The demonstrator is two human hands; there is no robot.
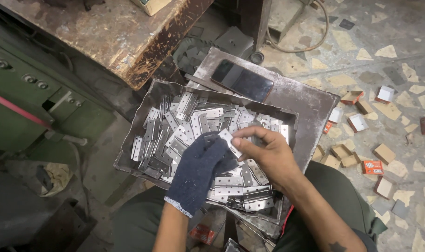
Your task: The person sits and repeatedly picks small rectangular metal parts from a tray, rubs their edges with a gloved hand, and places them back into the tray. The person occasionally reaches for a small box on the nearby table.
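Gripping one flat silver metal hinge point(230, 141) between them, the gloved left hand point(200, 170) and bare right hand point(267, 151) are hovering over a dented grey metal tray point(128, 150) heaped with matching hinges point(184, 126).

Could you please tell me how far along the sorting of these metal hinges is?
Done: a few flat steel hinges lie stacked at the tray's near edge. In hand: the gloved left hand and bare right hand hold one small steel hinge. Left: the loose hinge heap filling the dented metal tray.
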